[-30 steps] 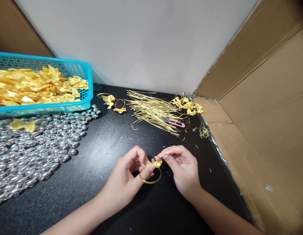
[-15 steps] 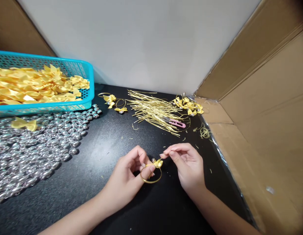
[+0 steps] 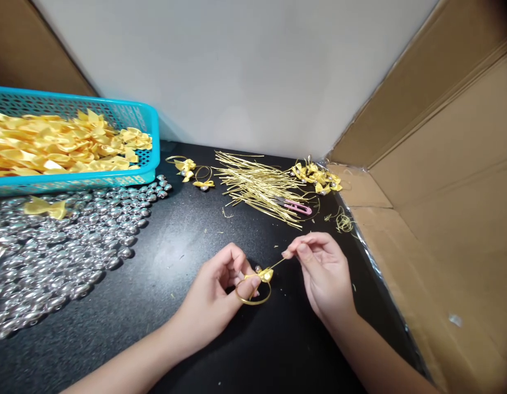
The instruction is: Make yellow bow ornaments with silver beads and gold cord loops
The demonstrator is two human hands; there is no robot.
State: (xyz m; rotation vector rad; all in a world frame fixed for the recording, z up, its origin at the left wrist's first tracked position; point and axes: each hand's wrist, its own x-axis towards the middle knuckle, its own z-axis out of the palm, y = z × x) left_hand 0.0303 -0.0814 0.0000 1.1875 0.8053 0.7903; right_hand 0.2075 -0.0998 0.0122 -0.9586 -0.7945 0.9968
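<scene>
Between thumb and fingers, my left hand (image 3: pixel 222 293) pinches a yellow ribbon bow (image 3: pixel 266 275) at the middle of the black table. A small silver bead (image 3: pixel 258 268) sits at the bow's upper side. A loop of gold cord (image 3: pixel 255 303) hangs below it, in front of my left fingertips. My right hand (image 3: pixel 325 273) is up and to the right, its thumb and forefinger closed on the end of a thin gold strand (image 3: pixel 280 262). That strand runs straight from the bow to my right fingertips. Part of the bow is hidden behind my left thumb.
A turquoise basket (image 3: pixel 149 174) of yellow bows stands at the back left. Silver beads (image 3: pixel 73 262) spread before it, a loose bow (image 3: pixel 46 208) on them. Gold cords (image 3: pixel 253 183) and pink snips (image 3: pixel 297 207) lie behind my hands. Beaded bows (image 3: pixel 316 178) sit near the cardboard wall (image 3: pixel 450 120).
My right hand has moved up and right, away from the bow. More of the gold strand now shows, stretched between the hands. My left hand has stayed almost still with the bow.
</scene>
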